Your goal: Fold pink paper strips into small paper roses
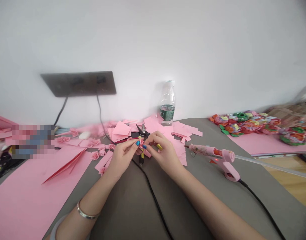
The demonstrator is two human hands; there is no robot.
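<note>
While the left hand (121,160) and right hand (163,155) grip a small pink paper rose (141,143) in a fingertip pinch, yellow-handled scissors (142,132) lie beneath them among pink paper scraps (179,133) on the grey table (128,206), with a pink hot glue gun (213,154) to the right.

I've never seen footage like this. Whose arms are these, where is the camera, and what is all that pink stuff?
These are a person's own bare arms, with no machine involved. The one picture comes from a camera worn on their head, looking forward and down. Their left hand and right hand hold a small pink paper piece between them. On the grey table lie pink paper sheets, black scissors and a pink hot glue gun. A water bottle stands by the wall.
</note>
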